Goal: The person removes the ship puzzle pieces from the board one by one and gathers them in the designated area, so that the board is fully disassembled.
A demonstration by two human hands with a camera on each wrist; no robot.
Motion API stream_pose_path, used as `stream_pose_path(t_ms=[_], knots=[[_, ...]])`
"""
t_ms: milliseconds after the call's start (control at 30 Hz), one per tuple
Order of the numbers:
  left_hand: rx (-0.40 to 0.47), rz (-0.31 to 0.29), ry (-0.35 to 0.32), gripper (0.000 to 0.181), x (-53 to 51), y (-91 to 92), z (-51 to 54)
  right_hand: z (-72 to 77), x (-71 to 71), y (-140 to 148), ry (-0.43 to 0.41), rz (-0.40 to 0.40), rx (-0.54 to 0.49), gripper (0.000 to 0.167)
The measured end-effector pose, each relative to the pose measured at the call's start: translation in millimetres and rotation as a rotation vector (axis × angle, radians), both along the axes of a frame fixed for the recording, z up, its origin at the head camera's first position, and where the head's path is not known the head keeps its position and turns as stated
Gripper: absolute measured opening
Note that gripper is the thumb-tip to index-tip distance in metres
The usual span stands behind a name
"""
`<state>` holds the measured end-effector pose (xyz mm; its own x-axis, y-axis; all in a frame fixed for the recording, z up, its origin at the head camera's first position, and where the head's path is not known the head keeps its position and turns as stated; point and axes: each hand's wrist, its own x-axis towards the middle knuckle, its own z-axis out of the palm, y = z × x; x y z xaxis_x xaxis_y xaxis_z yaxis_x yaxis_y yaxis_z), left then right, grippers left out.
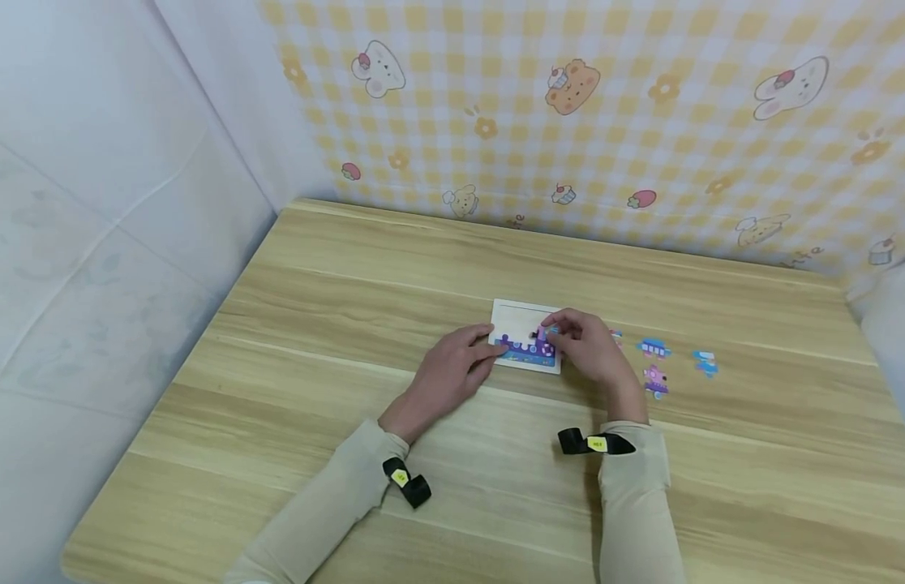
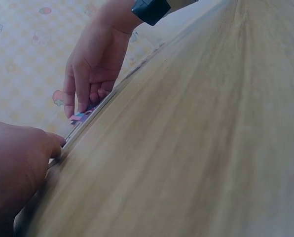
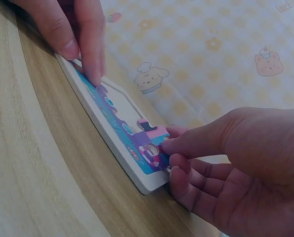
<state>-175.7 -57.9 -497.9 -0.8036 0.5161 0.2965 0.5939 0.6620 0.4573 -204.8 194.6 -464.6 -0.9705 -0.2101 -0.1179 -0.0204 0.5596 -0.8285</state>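
Note:
A white-framed jigsaw puzzle board (image 1: 525,303) lies on the table, with its lower strip filled by purple and blue pieces. My left hand (image 1: 452,361) rests at its left edge, fingertips touching the frame and the picture. In the right wrist view, those fingers (image 3: 91,54) look nearly straight. My right hand (image 1: 587,347) pinches a pink-and-purple puzzle piece (image 3: 157,133) between thumb and fingers at the board's right side. That piece sits just above the filled strip; whether it lies flat there I cannot tell. The board's upper part shows bare backing.
Several loose puzzle pieces lie right of the board: a blue one (image 1: 654,348), a pink-and-purple one (image 1: 655,381) and light blue ones (image 1: 705,363). Another is partly hidden behind the right hand. A checked, patterned cloth (image 1: 496,105) hangs behind the wooden table (image 1: 336,308).

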Motion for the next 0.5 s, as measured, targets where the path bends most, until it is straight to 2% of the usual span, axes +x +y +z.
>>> stream_pose_path(t_ms=[133, 233, 400, 500], knots=[[-0.038, -0.011, 0.006, 0.027, 2.2, 5.2, 2.2, -0.1, -0.6, 0.1, -0.002, -0.001, 0.001, 0.018], [-0.084, -0.043, -0.007, 0.03, 4.8, 10.7, 3.0, -0.3, -0.8, 0.0, 0.004, 0.001, 0.003, 0.017], [-0.169, -0.163, -0.051, 0.053, 10.4, 19.8, 3.1, -0.5, -0.6, -0.4, 0.011, -0.004, 0.006, 0.017], [-0.215, -0.236, -0.067, 0.05, 12.8, 23.7, 3.1, -0.7, -0.3, -0.7, 0.007, -0.009, 0.006, 0.017]])
